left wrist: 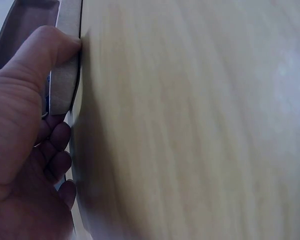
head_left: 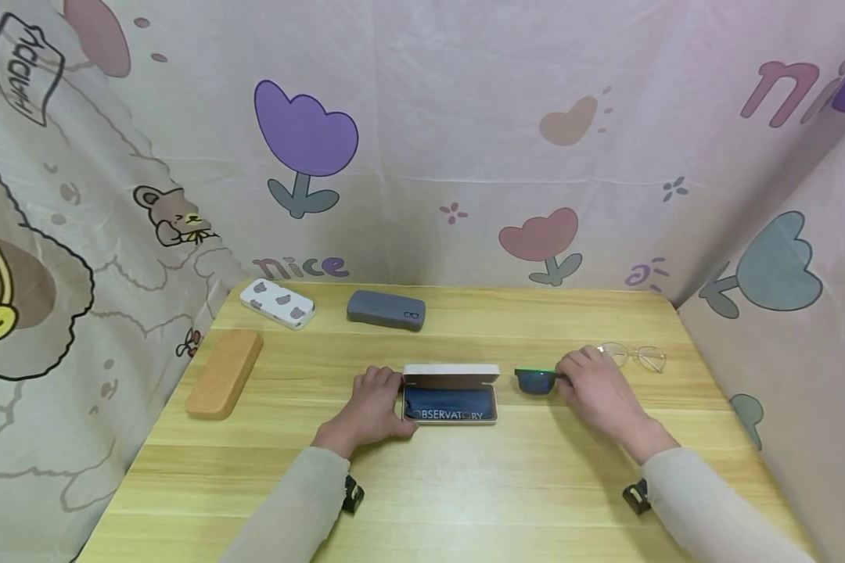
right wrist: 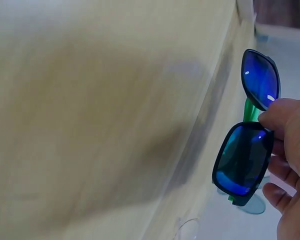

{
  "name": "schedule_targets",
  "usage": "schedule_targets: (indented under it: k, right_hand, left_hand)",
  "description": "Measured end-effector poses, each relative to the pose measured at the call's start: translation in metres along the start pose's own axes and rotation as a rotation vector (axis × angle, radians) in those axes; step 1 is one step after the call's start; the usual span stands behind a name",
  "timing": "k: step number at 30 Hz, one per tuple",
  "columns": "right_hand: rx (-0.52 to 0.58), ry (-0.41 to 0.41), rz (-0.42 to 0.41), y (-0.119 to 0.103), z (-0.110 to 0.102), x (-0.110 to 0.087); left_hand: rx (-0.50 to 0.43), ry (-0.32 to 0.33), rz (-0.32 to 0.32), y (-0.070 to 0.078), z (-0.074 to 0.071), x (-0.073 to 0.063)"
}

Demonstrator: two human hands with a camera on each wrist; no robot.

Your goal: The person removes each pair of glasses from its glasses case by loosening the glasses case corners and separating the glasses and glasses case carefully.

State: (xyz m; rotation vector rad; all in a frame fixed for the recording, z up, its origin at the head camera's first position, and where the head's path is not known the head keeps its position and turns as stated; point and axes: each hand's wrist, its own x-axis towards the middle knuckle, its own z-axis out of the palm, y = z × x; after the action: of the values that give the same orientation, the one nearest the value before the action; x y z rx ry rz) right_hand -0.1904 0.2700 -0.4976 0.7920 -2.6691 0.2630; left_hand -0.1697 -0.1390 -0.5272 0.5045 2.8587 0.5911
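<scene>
An open glasses case [head_left: 451, 369] stands mid-table with its lid raised, and a dark blue cloth [head_left: 451, 400] with white lettering lies inside. My left hand [head_left: 373, 405] grips the case's left end; the left wrist view shows the thumb [left wrist: 60, 42] on the case's front wall and the other fingers curled at its end. To the right of the case, my right hand [head_left: 598, 395] pinches a pair of sunglasses [head_left: 535, 382] near the bridge. In the right wrist view the sunglasses have blue mirrored lenses [right wrist: 242, 160], dark rims and a green temple arm [right wrist: 249, 111].
Clear thin-framed eyeglasses [head_left: 651, 359] lie just beyond my right hand. A grey case [head_left: 386, 310] and a white patterned case [head_left: 278, 303] sit along the back edge. An orange-tan case [head_left: 224, 374] lies at the left. A printed curtain [head_left: 422, 117] surrounds the wooden table [head_left: 507, 493].
</scene>
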Motion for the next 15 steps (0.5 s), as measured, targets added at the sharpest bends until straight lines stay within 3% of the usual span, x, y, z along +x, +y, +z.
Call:
schedule_targets:
  k: [15]
  right_hand:
    - [-0.027,-0.113,0.095,0.041,0.02,0.034]
  left_hand:
    - [-0.005,-0.001,-0.01,0.001,-0.001,0.0]
